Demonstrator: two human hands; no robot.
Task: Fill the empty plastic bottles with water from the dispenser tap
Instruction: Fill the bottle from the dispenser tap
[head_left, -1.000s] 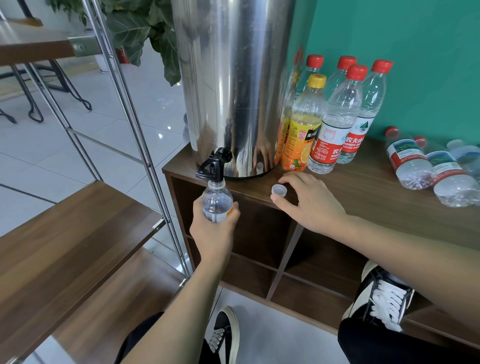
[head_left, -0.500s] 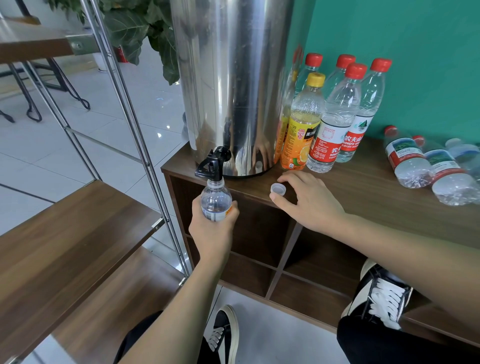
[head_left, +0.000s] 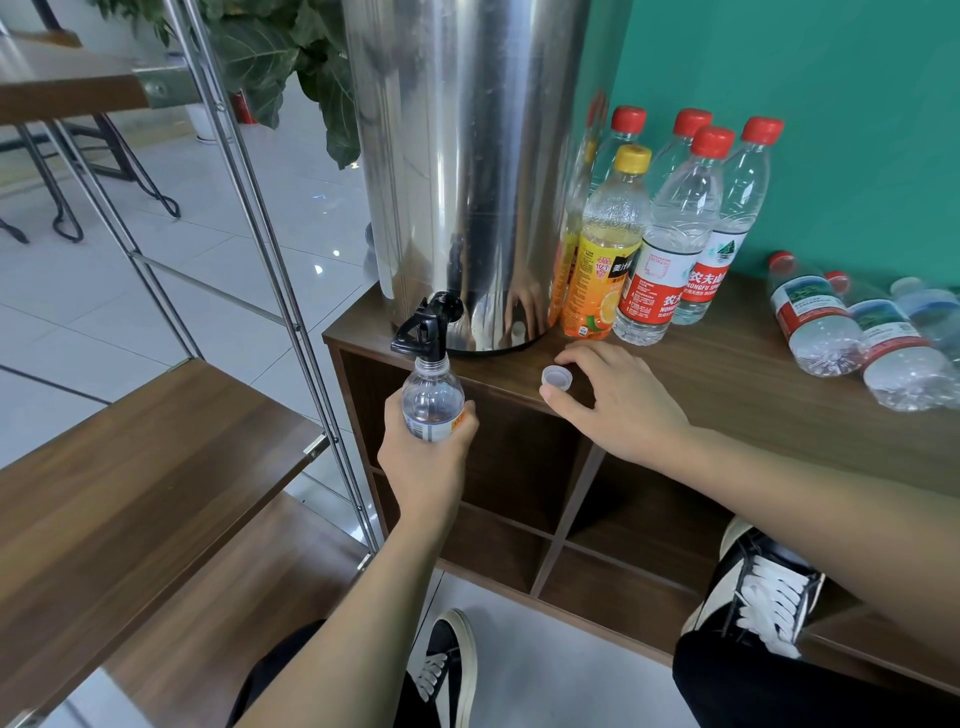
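Head view: the person's left hand (head_left: 423, 467) grips a small clear bottle (head_left: 432, 402) around its lower body, fingers and thumb wrapped about the white and orange label, whose print is too small to read. The bottle stands upright with its open mouth directly under the black tap (head_left: 427, 330) of the tall steel dispenser (head_left: 467, 166), which sits at the left end of a brown wooden cabinet (head_left: 753, 374). Whether water is running cannot be told from here, though the bottle seems to hold a little liquid.

The right hand (head_left: 618, 405) rests on the cabinet top with its fingers loosely bent, thumb and forefinger on either side of a white cap (head_left: 556, 376) that lies open side up just beside them; the hand holds nothing.

Right of the dispenser stands a yellow-capped orange juice bottle (head_left: 605, 260) with Chinese print, and touching it a cluster of red-capped water bottles (head_left: 675, 244) whose red labels read "NONGFU SPRING" beneath Chinese characters. Further right, well apart, lying bottles (head_left: 857, 338) rest on their sides on the cabinet top, two with red caps
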